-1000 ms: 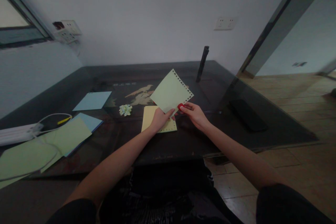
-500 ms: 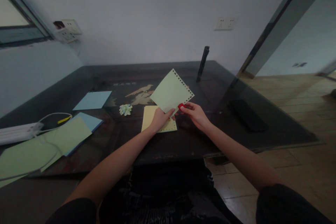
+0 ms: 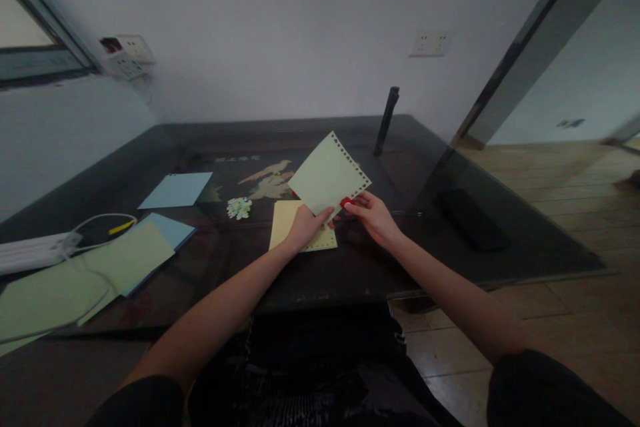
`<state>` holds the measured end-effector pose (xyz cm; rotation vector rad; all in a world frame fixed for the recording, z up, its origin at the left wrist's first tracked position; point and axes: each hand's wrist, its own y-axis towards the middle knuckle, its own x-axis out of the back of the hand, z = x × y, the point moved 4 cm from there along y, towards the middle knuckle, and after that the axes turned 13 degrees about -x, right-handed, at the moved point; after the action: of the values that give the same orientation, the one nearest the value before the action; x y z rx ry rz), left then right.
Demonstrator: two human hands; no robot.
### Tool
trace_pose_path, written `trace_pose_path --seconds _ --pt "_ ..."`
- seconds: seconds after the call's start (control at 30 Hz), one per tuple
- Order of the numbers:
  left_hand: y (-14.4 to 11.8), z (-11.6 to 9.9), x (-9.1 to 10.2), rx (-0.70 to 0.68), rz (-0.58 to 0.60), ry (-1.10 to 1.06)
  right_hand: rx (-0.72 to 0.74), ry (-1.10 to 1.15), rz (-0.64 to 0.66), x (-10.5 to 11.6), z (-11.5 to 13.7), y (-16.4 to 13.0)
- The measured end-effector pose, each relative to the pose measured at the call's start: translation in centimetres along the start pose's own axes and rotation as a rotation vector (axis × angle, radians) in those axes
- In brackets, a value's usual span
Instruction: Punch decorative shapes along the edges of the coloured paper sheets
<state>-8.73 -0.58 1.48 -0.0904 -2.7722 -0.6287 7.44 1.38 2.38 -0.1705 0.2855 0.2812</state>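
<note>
- Pale green sheet (image 3: pixel 325 177): raised above the worktop (image 3: pixel 370 273), tilted, holes along its upper right edge. Judged light, thin, bendable; holed margin probably the first to tear. Best hold: plain lower corner, clear of holes.
- Left hand (image 3: pixel 306 225): pinching that sheet near its lower corner, thumb on top.
- Red tool (image 3: pixel 346 203): small, at the sheet's lower right edge. Judged light, rigid; suits a finger-and-thumb grip.
- Right hand (image 3: pixel 373 213): grasping the red tool.
- Yellow paper (image 3: pixel 285 220): flat, partly beneath the left hand.
- Small pale pieces (image 3: pixel 239 208): heaped left of the yellow paper.
</note>
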Motion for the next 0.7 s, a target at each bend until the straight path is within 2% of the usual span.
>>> trace_pose_path --seconds 0.7 --pt "-0.03 -0.78 -0.18 0.016 0.017 -0.039 -0.014 0.004 0.06 -0.16 -0.12 -0.01"
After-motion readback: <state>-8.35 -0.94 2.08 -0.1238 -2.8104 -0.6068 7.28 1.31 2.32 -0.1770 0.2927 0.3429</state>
